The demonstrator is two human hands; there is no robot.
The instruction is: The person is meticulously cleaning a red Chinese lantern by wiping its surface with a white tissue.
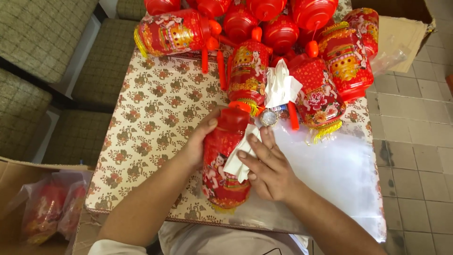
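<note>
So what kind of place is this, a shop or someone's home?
Probably a small home or shop workspace: a pile of red lanterns on a floral-clothed table, cushioned chairs beside it, and a cardboard box of bagged lanterns.

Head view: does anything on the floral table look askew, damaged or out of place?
Nothing looks damaged. The left hand holds a red lantern while the right hand presses a white tissue against it. The other lanterns lie tumbled in a loose heap at the table's far edge, with another crumpled tissue among them.
</note>
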